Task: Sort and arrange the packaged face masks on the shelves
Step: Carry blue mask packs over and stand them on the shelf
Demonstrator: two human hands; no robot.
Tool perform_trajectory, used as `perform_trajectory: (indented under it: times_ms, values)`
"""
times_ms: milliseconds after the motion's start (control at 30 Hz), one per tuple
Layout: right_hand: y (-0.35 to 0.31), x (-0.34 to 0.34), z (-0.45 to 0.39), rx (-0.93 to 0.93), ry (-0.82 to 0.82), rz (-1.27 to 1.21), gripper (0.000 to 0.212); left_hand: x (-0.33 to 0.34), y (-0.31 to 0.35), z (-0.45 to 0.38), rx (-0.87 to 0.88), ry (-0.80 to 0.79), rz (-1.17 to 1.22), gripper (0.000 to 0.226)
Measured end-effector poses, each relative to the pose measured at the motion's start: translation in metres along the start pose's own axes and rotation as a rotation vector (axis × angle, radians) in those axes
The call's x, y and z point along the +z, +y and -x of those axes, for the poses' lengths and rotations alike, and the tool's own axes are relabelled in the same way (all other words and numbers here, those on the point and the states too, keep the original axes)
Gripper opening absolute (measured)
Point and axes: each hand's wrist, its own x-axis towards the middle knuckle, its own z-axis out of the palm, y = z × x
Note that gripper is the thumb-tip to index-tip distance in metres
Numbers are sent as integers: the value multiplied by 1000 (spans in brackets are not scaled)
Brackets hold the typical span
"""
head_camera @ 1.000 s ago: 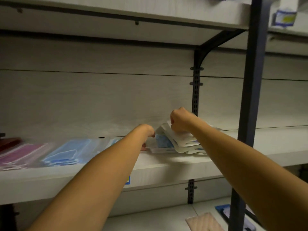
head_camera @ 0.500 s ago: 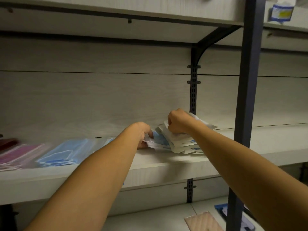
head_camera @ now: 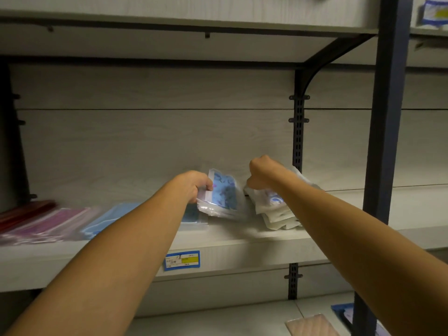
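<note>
Both bare forearms reach up to the pale wood-grain middle shelf of a dark metal-framed rack. The left hand has its fingers curled round the left edge of a clear plastic packet holding a blue patterned face mask; the packet stands tilted up off the shelf, its printed face turned toward the camera, with its lower edge resting on a few more clear packets just under those fingers. The right hand is closed with knuckles upward, its fingers gripping the top of a stack of white paper-and-plastic mask packets, which fans out below the fingers down to the shelf board, some with a blue print showing. The blue patterned packet lies just to the left of the right fingers, near the white stack but with a narrow gap between them. Farther left of the left fingers, flat on the same shelf, lies a clear pack of plain light-blue masks, partly hidden behind the left forearm, then a pack of pink-purple masks beside it, and at the far left edge a dark red pack, all blurred. Below the left wrist, on the front lip of the shelf, sits a blue-bordered price label with a yellow patch. To the right of the right forearm stands the dark blue upright post of the rack, and behind the right fingers a slotted black wall rail carries a curved bracket under the upper shelf
</note>
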Motion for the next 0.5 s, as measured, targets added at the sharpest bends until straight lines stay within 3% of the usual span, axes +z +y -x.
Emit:
perform_trajectory:
  times_ms: [133,400,500]
  values:
    - [-15,2,-5,-3,-16,-10,15,-9,-1,-1,43,26,80,27]
    - [-25,21,-6,-28,-127,42,35,-19,-9,-9,74,101,144,14]
    - [-25,21,-6,-41,-175,47,41,-16,-13,-7,63,93,148,31]
